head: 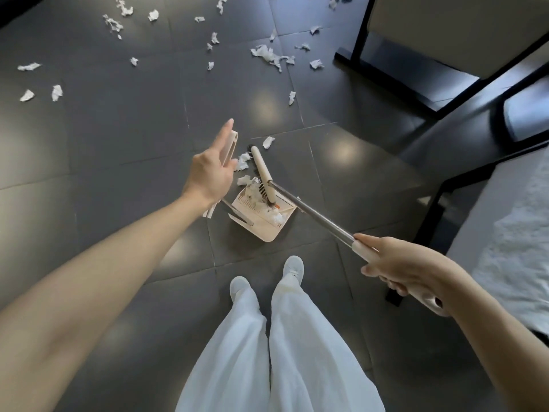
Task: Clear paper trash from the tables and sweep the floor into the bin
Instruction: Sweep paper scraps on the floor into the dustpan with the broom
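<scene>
A cream dustpan (265, 230) sits on the dark tiled floor in front of my feet, with white paper scraps inside it. My left hand (209, 172) holds the pan's upright cream handle (231, 144), index finger stretched along it. My right hand (401, 272) grips the cream end of the broom handle (315, 212). The broom head (261, 169) rests at the pan's mouth, with scraps (243, 162) beside it. Several torn paper pieces (269, 55) lie scattered across the floor farther away.
Black furniture legs and frames (361, 34) stand at the upper right, with another black frame (430, 215) close to my right hand. A white fluffy rug (517, 233) lies at the right edge. My white shoes (292, 267) are just behind the pan.
</scene>
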Tool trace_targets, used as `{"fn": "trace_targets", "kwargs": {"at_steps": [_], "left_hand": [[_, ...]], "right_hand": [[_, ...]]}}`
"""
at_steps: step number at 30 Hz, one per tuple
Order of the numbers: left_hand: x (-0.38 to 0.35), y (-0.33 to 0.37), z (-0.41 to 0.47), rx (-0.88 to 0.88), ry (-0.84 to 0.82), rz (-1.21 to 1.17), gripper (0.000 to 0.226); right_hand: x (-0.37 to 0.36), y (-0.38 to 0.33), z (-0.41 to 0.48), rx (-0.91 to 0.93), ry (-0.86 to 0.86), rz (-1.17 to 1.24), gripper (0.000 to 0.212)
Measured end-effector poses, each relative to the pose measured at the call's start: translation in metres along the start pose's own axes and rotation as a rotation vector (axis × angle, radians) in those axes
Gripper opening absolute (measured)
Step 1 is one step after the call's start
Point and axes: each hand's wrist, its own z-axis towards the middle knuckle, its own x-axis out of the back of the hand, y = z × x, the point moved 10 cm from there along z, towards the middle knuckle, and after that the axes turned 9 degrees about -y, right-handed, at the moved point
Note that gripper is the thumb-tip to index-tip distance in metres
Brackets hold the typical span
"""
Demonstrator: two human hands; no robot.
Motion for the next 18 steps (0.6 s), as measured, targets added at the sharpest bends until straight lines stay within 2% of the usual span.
{"fn": "trace_targets", "kwargs": {"at_steps": [10, 13, 15, 18], "left_hand": [[0.018, -0.020, -0.033, -0.062, -0.078, -0.019, 0.070], [0.013, -0.025, -0.038, -0.067, -0.117, 0.013, 0.069], [0.012, -0.027, -0.038, -0.082, -0.124, 0.024, 0.069], [0.013, -0.026, -0.037, -0.108, -0.118, 0.031, 0.070]], "right_hand": [[-0.019, 0.027, -0.017, -0.110, 0.164, 0.039, 0.071], [-0.034, 0.026, -0.003, -0.147, 0.238, 0.071, 0.065], [-0.052, 0.014, 0.008, -0.141, 0.218, 0.043, 0.054], [-0.081, -0.008, 0.018, -0.124, 0.095, -0.016, 0.046]]}}
